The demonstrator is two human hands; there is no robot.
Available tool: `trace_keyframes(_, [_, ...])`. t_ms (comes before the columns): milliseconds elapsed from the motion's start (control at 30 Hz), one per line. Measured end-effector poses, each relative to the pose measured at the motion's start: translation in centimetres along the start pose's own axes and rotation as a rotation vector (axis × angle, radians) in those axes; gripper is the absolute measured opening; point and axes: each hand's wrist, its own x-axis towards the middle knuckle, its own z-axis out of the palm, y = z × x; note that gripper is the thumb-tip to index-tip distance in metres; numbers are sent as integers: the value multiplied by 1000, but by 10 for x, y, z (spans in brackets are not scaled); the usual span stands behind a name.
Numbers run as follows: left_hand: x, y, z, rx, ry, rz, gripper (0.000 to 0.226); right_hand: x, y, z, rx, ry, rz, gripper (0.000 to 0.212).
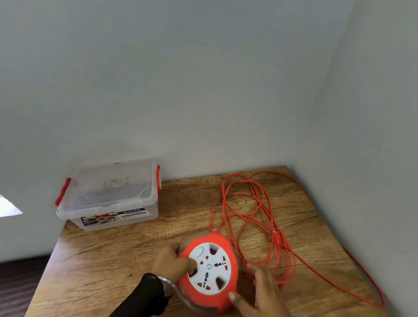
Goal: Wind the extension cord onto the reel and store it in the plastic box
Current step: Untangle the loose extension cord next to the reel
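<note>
An orange reel [209, 268] with a white socket face lies flat on the wooden table [127, 255]. My left hand [173, 262] grips its left rim, with a finger pressed into a slot of the white face. My right hand [259, 294] rests against the reel's right and lower rim, thumb on the orange edge. The orange cord [255, 215] lies unwound in loose loops to the right of the reel, reaching the table's back corner. The clear plastic box [110, 194] with red latches stands at the table's back left, its lid on.
Grey walls close the table in behind and on the right. One strand of cord [366, 273] runs along the table's right edge. The table's left edge drops to a dark floor [8, 291].
</note>
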Motion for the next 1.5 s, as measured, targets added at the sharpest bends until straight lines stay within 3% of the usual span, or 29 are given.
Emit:
trace_keyframes(100, [-11, 7, -6, -245, -86, -5, 53, 3, -4, -3, 417, -146, 146, 71])
trace_keyframes(267, [-25, 37, -5, -344, -261, 86, 51, 16, -19, -18, 990, -206, 213, 67])
trace_keyframes(400, [-26, 66, 10, -605, -372, 185, 41, 28, -40, -59, 1084, -47, 125, 58])
trace_keyframes(467, [-23, 74, 25, -617, -316, 214, 36, 38, -48, -89, 1117, 60, 84, 50])
trace_keyframes(567, [-22, 81, 60, -374, -259, 404, 27, 57, -49, -135, 1156, 264, 64, 38])
trace_keyframes(633, [-17, 80, 91, 17, -269, 631, 15, 67, -46, -159, 1112, 374, 78, 40])
trace_keyframes(733, [1, 84, 140, 830, -249, 868, 45, 75, -34, -175, 1111, 459, 108, 32])
trace_keyframes(800, [12, 86, 165, 1092, -289, 879, 64, 75, -29, -174, 1105, 482, 146, 32])
trace_keyframes(867, [24, 81, 180, 1187, -370, 866, 71, 70, -22, -171, 1102, 490, 168, 34])
trace_keyframes(1000, [34, 60, 169, 1303, -353, 879, 77, 59, -6, -158, 1080, 476, 196, 28])
trace_keyframes(1100, [35, 34, 131, 1338, -302, 932, 70, 53, 10, -136, 1042, 449, 229, 29])
trace_keyframes(1333, [17, -22, 12, 1159, -189, 1028, 60, 58, 18, -67, 1016, 264, 267, 34])
trace_keyframes(1400, [7, -31, -12, 1132, -189, 1049, 53, 62, 9, -49, 1005, 200, 271, 32])
trace_keyframes(1500, [-9, -45, -36, 1115, -214, 987, 23, 67, -7, -28, 991, 158, 221, 31])
